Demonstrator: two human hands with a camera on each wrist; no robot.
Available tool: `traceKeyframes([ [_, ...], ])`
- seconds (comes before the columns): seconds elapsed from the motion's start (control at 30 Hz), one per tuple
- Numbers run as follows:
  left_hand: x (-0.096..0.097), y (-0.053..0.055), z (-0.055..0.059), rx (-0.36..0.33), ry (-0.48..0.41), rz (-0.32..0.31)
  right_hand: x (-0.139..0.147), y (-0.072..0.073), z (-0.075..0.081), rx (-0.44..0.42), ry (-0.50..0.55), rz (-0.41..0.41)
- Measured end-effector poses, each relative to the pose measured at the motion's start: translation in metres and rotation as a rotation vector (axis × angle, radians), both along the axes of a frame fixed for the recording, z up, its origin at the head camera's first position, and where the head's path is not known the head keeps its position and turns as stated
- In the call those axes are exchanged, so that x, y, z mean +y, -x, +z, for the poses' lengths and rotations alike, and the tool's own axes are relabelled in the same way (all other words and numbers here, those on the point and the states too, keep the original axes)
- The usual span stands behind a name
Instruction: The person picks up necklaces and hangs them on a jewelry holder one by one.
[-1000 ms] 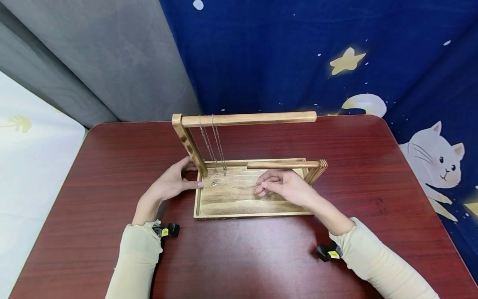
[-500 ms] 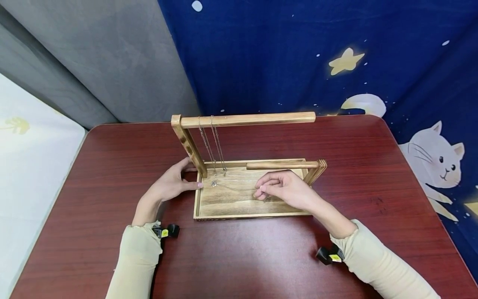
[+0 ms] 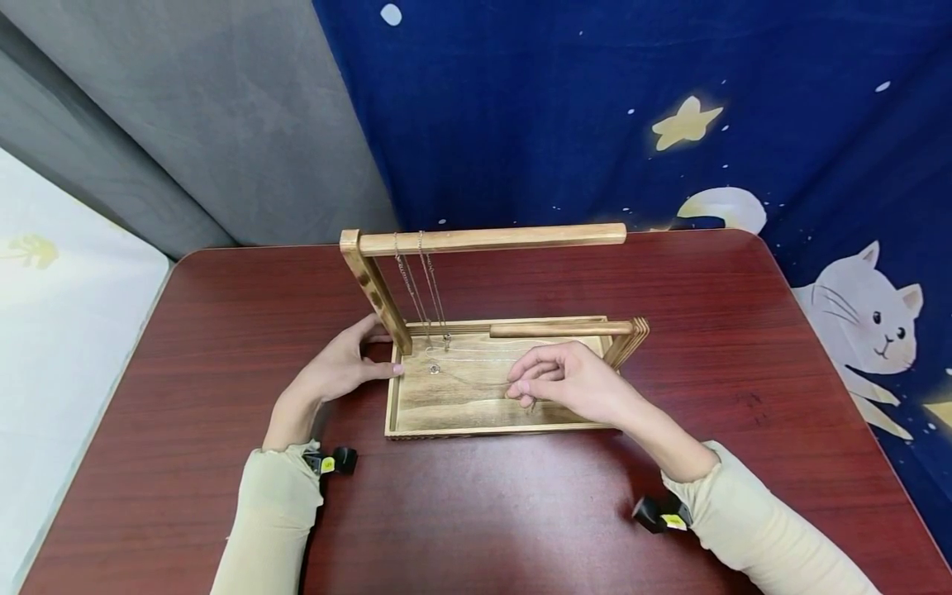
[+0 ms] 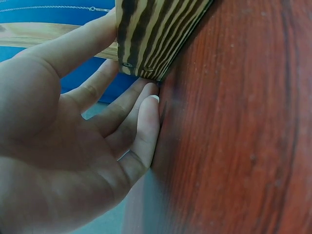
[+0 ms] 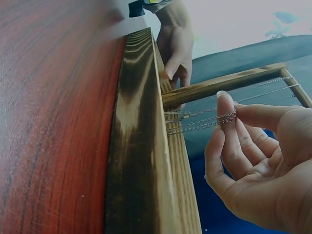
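A wooden jewelry stand with a shallow tray [image 3: 446, 411] rests on the table. At its left end my left hand [image 3: 336, 360] holds on, thumb over the rim and fingers around the post's outer side. Over the tray, my right hand [image 3: 576, 382] pinches a thin necklace [image 5: 214, 119] between thumb and index finger, its chain draped over the fingertip in the right wrist view. That chain runs left to a small round pendant [image 3: 435, 369] low over the tray floor. Fine chains [image 3: 476, 358] also lie in the tray, partly hidden behind the right hand.
Two necklaces [image 3: 413, 285] hang near the left end of the tall upper bar [image 3: 498, 238]. A shorter, lower bar [image 3: 550, 330] reaches in from the right post [image 3: 623, 349], just behind the right hand. Curtains [image 3: 521, 116] stand behind the red-brown table [image 3: 476, 512].
The right hand has shifted slightly toward the tray's front edge, and the pendant has slid a little right and forward with the chain. The left hand stays in place.
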State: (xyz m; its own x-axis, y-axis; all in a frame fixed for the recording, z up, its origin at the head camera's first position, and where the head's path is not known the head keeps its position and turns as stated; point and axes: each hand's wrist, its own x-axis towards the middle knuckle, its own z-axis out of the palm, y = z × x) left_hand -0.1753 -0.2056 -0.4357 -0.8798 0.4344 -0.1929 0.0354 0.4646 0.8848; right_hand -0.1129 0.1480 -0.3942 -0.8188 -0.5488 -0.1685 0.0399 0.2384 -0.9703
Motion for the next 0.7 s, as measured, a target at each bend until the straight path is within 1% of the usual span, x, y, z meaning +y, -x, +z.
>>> traceKeyframes([
  [0.1, 0.000, 0.000, 0.000, -0.004, 0.008, -0.001, 0.000, -0.002, 0.004, 0.021, -0.013, 0.005],
  [0.3, 0.001, 0.000, 0.002, -0.008, 0.007, -0.005, 0.001, -0.006, 0.009, 0.094, -0.036, -0.005],
  [0.7, 0.001, 0.000, 0.000, -0.001, 0.004, -0.003, 0.003, -0.011, 0.020, 0.110, -0.070, -0.069],
])
